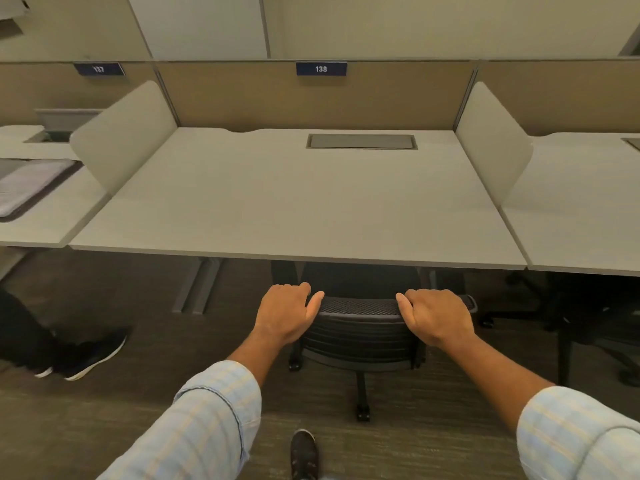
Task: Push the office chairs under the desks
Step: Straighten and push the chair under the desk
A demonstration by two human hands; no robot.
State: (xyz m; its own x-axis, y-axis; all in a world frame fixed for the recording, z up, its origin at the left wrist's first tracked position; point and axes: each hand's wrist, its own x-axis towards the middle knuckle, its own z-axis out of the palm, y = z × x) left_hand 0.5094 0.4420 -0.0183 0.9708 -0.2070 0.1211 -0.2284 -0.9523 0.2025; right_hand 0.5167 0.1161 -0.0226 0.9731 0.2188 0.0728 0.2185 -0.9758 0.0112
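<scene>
A black mesh office chair (360, 327) stands at the front edge of the light grey desk (298, 202) marked 138. Its seat is hidden under the desktop; the backrest and wheeled base show in front of it. My left hand (287, 311) grips the left end of the backrest's top edge, fingers curled over it. My right hand (436, 315) grips the right end the same way.
Side dividers (124, 133) (491, 140) fence the desk off from its neighbours. Another black chair (588, 317) sits under the right desk. A person's leg and dark shoe (93, 355) stand on the carpet at left. My own shoe (304, 453) is just behind the chair base.
</scene>
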